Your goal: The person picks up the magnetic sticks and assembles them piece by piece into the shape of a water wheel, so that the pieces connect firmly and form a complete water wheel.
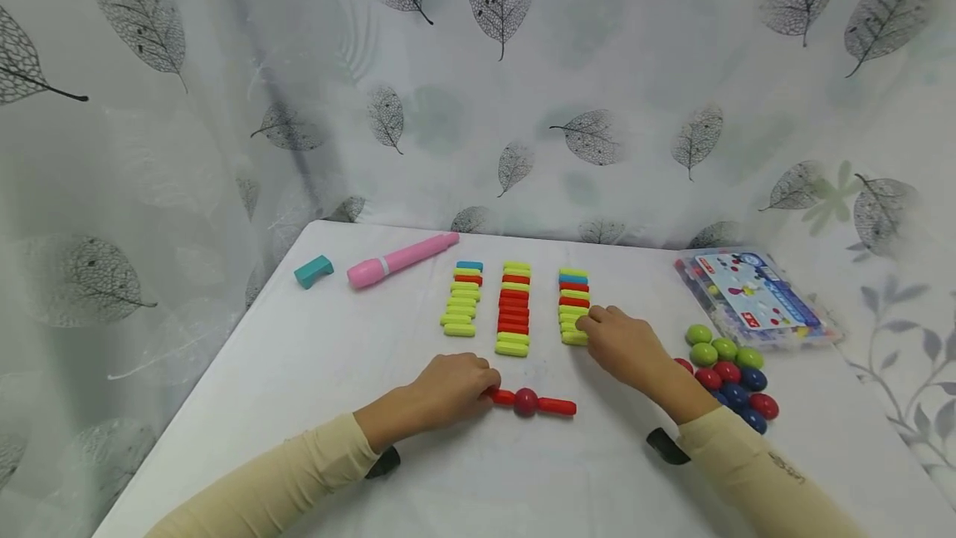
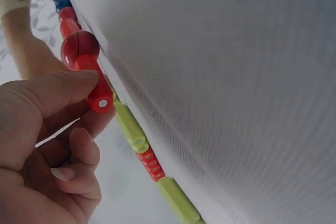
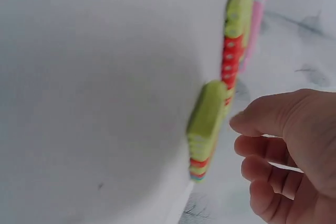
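Between thumb and fingers my left hand (image 1: 456, 388) pinches the end of a red rod (image 2: 93, 83). That rod joins a dark red ball (image 1: 526, 403), and a second red rod (image 1: 557, 407) extends from the ball's other side. My right hand (image 1: 624, 345) hovers by the near end of the right-hand column of rods, beside a yellow-green rod (image 3: 206, 109). Its fingers are loosely bent with nothing between them in the right wrist view. A middle column (image 1: 514, 305) and a left column (image 1: 463, 300) of yellow-green, red and blue rods lie alongside.
Right of my right hand lie several green balls (image 1: 724, 348), red balls (image 1: 728, 371) and blue balls (image 1: 735, 394). Behind them is a clear plastic case (image 1: 758, 293) with a printed label. A pink tube (image 1: 403, 259) and a teal block (image 1: 313, 271) lie back left.
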`<state>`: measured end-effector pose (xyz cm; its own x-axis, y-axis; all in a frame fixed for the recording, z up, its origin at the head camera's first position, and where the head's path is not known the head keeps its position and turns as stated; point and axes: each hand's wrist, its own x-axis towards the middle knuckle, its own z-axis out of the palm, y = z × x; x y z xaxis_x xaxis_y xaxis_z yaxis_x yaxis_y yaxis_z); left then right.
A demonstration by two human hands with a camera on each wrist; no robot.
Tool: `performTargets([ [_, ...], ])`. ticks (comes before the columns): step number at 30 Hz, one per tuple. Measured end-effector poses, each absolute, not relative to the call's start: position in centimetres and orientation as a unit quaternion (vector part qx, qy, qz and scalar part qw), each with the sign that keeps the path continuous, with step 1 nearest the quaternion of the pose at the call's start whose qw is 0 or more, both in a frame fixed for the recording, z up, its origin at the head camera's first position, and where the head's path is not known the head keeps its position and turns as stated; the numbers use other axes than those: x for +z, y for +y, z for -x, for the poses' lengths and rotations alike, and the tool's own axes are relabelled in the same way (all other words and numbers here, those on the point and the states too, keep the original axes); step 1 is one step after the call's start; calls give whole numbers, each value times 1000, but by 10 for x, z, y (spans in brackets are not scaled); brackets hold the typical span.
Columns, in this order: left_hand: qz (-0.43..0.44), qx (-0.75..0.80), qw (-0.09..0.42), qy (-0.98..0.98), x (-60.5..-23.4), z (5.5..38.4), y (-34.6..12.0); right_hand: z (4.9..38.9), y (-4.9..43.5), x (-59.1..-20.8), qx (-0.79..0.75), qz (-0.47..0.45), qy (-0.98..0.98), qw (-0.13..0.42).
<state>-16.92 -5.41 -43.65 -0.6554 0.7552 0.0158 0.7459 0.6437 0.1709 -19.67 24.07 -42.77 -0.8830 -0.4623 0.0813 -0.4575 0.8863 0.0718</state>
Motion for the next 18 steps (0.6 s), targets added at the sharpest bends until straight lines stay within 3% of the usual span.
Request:
performTargets([
  [18, -442, 76, 16, 894, -439, 172, -59, 212, 245, -442, -41, -212, -976, 0],
])
